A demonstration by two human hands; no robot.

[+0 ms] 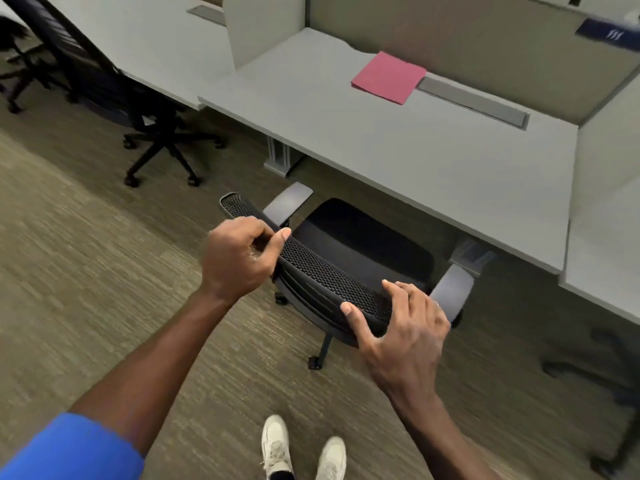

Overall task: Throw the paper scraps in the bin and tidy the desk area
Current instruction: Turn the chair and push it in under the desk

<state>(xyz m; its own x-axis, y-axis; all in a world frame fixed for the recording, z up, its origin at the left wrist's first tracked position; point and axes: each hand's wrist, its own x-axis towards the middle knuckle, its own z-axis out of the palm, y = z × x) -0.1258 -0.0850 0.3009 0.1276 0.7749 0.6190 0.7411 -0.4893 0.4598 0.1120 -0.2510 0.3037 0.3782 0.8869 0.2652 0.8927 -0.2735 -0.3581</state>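
A black mesh office chair (349, 247) stands at the grey desk (398, 147), its seat partly under the desk edge. My left hand (239, 259) grips the left part of the chair's backrest top, fingers curled over the rim. My right hand (401, 327) rests on the right end of the backrest, thumb in front and fingers spread over the top. On the desk lies a pink folder (388, 77) near the back partition. No paper scraps or bin are in view.
A second black chair (114, 91) stands at the neighbouring desk at the left. Another chair's base (602, 372) shows at the right edge. Beige partitions (467, 32) close off the desk's back and sides. My white shoes (301, 448) stand on the carpet behind the chair.
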